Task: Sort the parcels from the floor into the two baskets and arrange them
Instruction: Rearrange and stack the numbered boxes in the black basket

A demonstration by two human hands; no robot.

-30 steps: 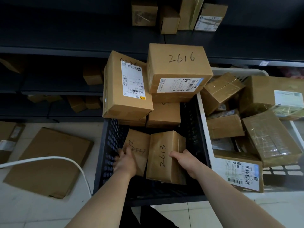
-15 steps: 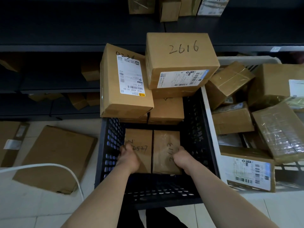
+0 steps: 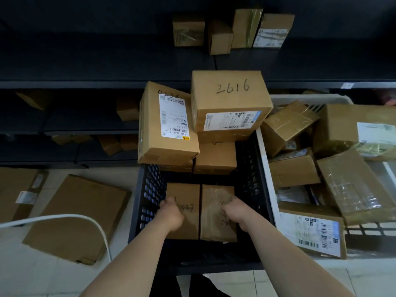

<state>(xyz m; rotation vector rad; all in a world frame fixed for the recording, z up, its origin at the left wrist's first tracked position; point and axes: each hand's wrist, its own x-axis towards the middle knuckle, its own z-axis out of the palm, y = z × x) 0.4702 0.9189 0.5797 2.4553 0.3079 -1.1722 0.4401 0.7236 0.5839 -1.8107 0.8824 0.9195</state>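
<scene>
A black basket (image 3: 150,189) stands on the floor in front of me, with a white basket (image 3: 265,168) full of brown parcels to its right. Two small brown parcels lie flat side by side on the black basket's bottom. My left hand (image 3: 171,213) grips the outer edge of the left parcel (image 3: 188,194). With curled fingers my right hand (image 3: 235,211) holds the right parcel (image 3: 216,196). At the basket's far end are stacked parcels, one marked 2616 (image 3: 231,99) and one with a white label (image 3: 167,125).
A large flat cardboard parcel (image 3: 79,217) and another flat one (image 3: 17,189) lie on the tiled floor at the left. A white cable (image 3: 64,217) arcs over them. Dark shelves (image 3: 107,84) behind hold more small boxes (image 3: 231,31).
Both small parcels went from standing tilted to lying flat on the basket bottom. My hands moved down with them and sit lower in the basket.
</scene>
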